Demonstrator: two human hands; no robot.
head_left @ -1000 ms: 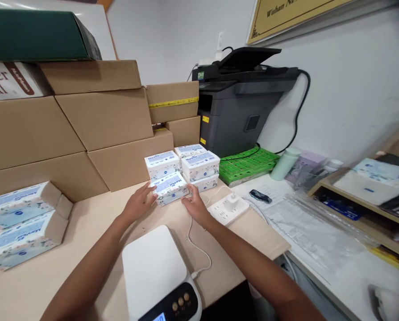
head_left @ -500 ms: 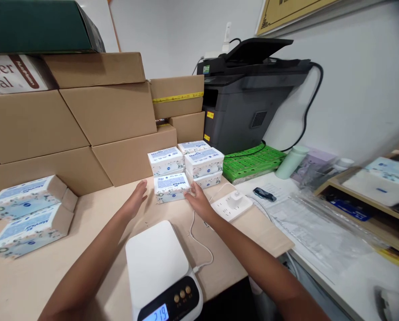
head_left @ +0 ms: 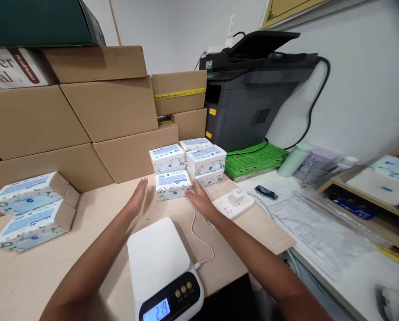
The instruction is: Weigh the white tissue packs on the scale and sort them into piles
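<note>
A white and blue tissue pack (head_left: pixel 173 183) lies at the front of a group of several like packs on the wooden table. My right hand (head_left: pixel 199 198) is at its right side, fingers stretched out, the tips touching or very near its edge. To the left of the pack, my left hand (head_left: pixel 138 198) is held upright and flat, a gap between it and the pack, with nothing in it. Nearer to me, between my forearms, stands a white digital scale (head_left: pixel 159 258) with a bare plate. Its lit display (head_left: pixel 157 310) reads 219 or 2.19.
Two more tissue packs (head_left: pixel 32 223) lie at the left. Stacked cardboard boxes (head_left: pixel 126 109) line the back. A dark printer (head_left: pixel 243 107) stands behind, near a green slotted board (head_left: pixel 253 162). A power strip (head_left: pixel 233 204) and white cable (head_left: pixel 208 256) lie right of the scale.
The camera view has shifted slightly, so everything sits a little higher and further right. Both hands keep nearly the same place about the front tissue pack.
</note>
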